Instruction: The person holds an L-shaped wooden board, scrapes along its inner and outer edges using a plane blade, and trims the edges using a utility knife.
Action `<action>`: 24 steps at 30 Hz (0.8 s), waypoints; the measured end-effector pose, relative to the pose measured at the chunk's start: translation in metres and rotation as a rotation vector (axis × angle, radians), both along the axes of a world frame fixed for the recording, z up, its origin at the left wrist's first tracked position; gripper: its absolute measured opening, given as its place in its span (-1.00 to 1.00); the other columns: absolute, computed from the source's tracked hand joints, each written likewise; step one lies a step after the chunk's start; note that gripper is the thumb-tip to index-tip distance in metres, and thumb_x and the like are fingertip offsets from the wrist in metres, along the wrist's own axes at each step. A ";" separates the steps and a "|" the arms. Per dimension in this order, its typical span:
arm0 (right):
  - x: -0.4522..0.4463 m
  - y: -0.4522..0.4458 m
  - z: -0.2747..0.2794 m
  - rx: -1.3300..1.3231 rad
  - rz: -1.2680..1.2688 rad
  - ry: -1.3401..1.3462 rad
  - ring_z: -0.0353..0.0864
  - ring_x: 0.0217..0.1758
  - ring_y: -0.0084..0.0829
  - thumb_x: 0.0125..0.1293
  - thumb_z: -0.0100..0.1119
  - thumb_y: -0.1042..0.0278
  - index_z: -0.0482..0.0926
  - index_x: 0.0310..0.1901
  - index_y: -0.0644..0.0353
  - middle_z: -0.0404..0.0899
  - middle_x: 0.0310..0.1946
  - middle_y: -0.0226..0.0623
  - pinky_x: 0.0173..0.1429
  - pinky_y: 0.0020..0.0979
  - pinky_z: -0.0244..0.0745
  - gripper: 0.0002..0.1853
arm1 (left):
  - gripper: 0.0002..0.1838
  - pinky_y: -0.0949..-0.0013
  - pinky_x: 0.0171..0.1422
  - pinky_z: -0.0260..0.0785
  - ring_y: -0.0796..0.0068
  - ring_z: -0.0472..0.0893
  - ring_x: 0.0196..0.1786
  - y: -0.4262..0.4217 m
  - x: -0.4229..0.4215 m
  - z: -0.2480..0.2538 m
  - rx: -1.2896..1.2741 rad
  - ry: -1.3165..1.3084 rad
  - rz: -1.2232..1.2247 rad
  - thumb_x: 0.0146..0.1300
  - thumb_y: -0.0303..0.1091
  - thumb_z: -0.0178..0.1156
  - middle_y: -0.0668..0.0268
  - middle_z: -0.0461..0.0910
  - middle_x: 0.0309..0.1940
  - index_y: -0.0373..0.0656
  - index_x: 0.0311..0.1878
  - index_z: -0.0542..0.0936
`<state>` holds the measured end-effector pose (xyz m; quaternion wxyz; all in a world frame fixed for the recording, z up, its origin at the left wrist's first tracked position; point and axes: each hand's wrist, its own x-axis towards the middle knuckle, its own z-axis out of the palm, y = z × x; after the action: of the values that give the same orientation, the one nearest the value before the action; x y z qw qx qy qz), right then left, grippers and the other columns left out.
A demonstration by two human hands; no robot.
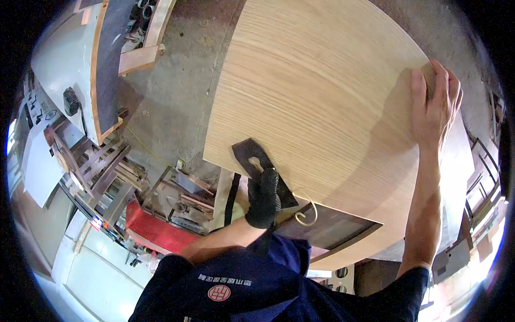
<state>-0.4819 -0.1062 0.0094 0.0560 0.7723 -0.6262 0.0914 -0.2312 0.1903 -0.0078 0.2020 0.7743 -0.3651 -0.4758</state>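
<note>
A large wood-grain panel point(306, 102) lies before me, with a rectangular cutout point(338, 228) along its near edge. My left hand point(263, 199), in a black glove, is wrapped around a dark hand plane point(248, 153) with an opening in its body. The plane lies across the panel's near left edge, beside the cutout. A pale curled strip point(307, 213) sticks up at the plane's right end. Bare, my right hand point(435, 104) rests on the panel's right edge with thumb and fingers apart.
At left stands a light-topped bench point(70, 64) with a black device point(70, 102) on it. Below are wood offcuts point(120, 172) and a red object point(158, 228). A wooden box point(140, 58) with items stands at upper left. Dark metal frames point(485, 166) are at far right.
</note>
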 end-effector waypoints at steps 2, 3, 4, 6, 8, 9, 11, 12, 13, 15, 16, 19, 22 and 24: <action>-0.001 0.000 -0.001 -0.004 0.001 -0.007 0.44 0.24 -0.05 0.41 0.21 -0.07 0.58 0.19 0.13 0.52 0.12 -0.05 0.37 -0.06 0.32 -0.50 | -0.69 0.17 0.29 0.35 0.05 0.53 0.15 0.007 -0.032 -0.012 -0.012 0.036 0.240 0.54 -0.39 0.02 -0.07 0.56 0.08 -0.34 0.23 0.49; -0.001 0.000 -0.001 -0.003 0.000 -0.019 0.44 0.24 -0.06 0.41 0.22 -0.07 0.58 0.19 0.13 0.52 0.11 -0.05 0.37 -0.06 0.32 -0.50 | -0.68 0.18 0.34 0.32 0.08 0.52 0.20 0.015 -0.050 -0.022 -0.019 0.040 0.348 0.56 -0.37 0.01 -0.07 0.55 0.13 -0.34 0.24 0.48; -0.001 -0.002 -0.002 -0.015 -0.006 -0.030 0.45 0.24 -0.06 0.41 0.22 -0.07 0.58 0.19 0.13 0.52 0.11 -0.05 0.37 -0.06 0.33 -0.50 | -0.67 0.17 0.32 0.35 0.09 0.54 0.18 0.003 -0.050 -0.011 0.022 0.131 0.451 0.54 -0.38 0.04 -0.05 0.56 0.12 -0.33 0.26 0.47; 0.000 -0.001 0.001 0.012 -0.007 -0.054 0.45 0.23 -0.06 0.40 0.23 -0.07 0.58 0.18 0.13 0.52 0.12 -0.05 0.36 -0.05 0.33 -0.50 | -0.63 0.13 0.29 0.40 0.10 0.58 0.15 -0.022 -0.051 0.012 0.098 0.294 0.680 0.50 -0.41 0.10 -0.02 0.59 0.11 -0.31 0.30 0.47; -0.002 -0.001 0.002 0.008 -0.017 -0.044 0.44 0.26 -0.05 0.41 0.21 -0.09 0.58 0.19 0.12 0.52 0.14 -0.05 0.37 -0.04 0.34 -0.49 | -0.61 0.14 0.21 0.46 0.13 0.61 0.11 0.023 -0.045 -0.017 0.013 0.164 0.233 0.46 -0.43 0.14 0.02 0.61 0.09 -0.29 0.30 0.48; -0.002 0.001 0.001 0.018 -0.020 -0.028 0.43 0.29 -0.06 0.42 0.18 -0.12 0.58 0.20 0.11 0.51 0.16 -0.05 0.38 -0.03 0.34 -0.48 | -0.61 0.16 0.15 0.49 0.15 0.63 0.09 0.028 -0.042 -0.018 -0.006 0.092 0.041 0.43 -0.44 0.17 0.05 0.61 0.08 -0.28 0.29 0.49; -0.001 0.001 0.000 0.021 -0.036 -0.021 0.43 0.30 -0.05 0.43 0.16 -0.12 0.58 0.21 0.12 0.51 0.17 -0.04 0.39 -0.02 0.34 -0.47 | -0.60 0.17 0.09 0.52 0.18 0.65 0.05 0.038 -0.045 -0.019 -0.057 0.045 -0.144 0.42 -0.43 0.19 0.11 0.63 0.07 -0.25 0.29 0.50; 0.002 0.003 0.003 0.027 -0.039 -0.029 0.43 0.29 -0.05 0.43 0.17 -0.10 0.58 0.21 0.13 0.51 0.16 -0.03 0.39 -0.03 0.34 -0.48 | -0.64 0.23 0.07 0.51 0.25 0.64 0.02 0.030 -0.051 -0.016 -0.029 0.115 -0.066 0.44 -0.40 0.19 0.17 0.62 0.03 -0.24 0.25 0.52; 0.006 0.000 0.005 0.011 -0.047 -0.045 0.44 0.28 -0.05 0.42 0.18 -0.08 0.57 0.21 0.14 0.51 0.15 -0.01 0.38 -0.03 0.34 -0.48 | -0.68 0.30 0.05 0.50 0.33 0.63 -0.01 0.011 -0.059 -0.006 0.108 0.377 0.238 0.45 -0.38 0.19 0.23 0.62 0.00 -0.22 0.21 0.53; 0.003 0.001 0.004 0.010 -0.030 -0.081 0.45 0.24 -0.04 0.40 0.22 -0.05 0.58 0.17 0.15 0.51 0.13 0.00 0.34 -0.01 0.35 -0.51 | -0.76 0.44 0.00 0.47 0.48 0.61 -0.07 -0.020 -0.065 0.022 0.303 0.740 0.848 0.49 -0.33 0.19 0.34 0.61 -0.07 -0.19 0.13 0.55; 0.001 0.000 0.004 -0.006 -0.022 -0.096 0.45 0.23 -0.04 0.39 0.24 -0.04 0.58 0.15 0.15 0.50 0.12 0.00 0.31 0.00 0.36 -0.52 | -0.73 0.44 0.02 0.47 0.51 0.60 -0.04 -0.041 -0.072 0.036 0.240 0.570 0.774 0.49 -0.32 0.20 0.32 0.61 -0.05 -0.23 0.15 0.55; -0.001 0.003 0.004 0.042 -0.008 -0.107 0.44 0.24 -0.08 0.42 0.19 0.02 0.57 0.15 0.16 0.49 0.13 -0.02 0.32 -0.03 0.37 -0.57 | -0.64 0.44 0.07 0.46 0.51 0.59 0.04 -0.053 -0.067 0.047 0.152 0.452 0.671 0.48 -0.30 0.22 0.26 0.60 0.05 -0.32 0.20 0.51; -0.009 0.000 0.014 0.089 -0.011 -0.274 0.36 0.35 -0.06 0.44 0.20 0.07 0.50 0.26 0.16 0.42 0.25 -0.02 0.42 -0.03 0.28 -0.52 | -0.61 0.40 0.11 0.45 0.49 0.58 0.09 -0.059 -0.058 0.040 0.031 0.552 0.720 0.48 -0.28 0.23 0.24 0.61 0.08 -0.36 0.20 0.53; -0.018 0.022 0.032 0.042 -0.005 -0.418 0.29 0.42 -0.04 0.45 0.20 0.10 0.44 0.33 0.17 0.35 0.33 -0.02 0.48 -0.02 0.22 -0.48 | -0.61 0.38 0.10 0.45 0.49 0.58 0.09 -0.051 -0.058 0.034 -0.064 0.562 0.713 0.48 -0.27 0.23 0.25 0.61 0.07 -0.36 0.21 0.53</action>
<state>-0.4998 -0.0845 0.0411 -0.0908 0.7360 -0.6279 0.2363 -0.2887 0.1393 0.0263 0.4684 0.6858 -0.0211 -0.5566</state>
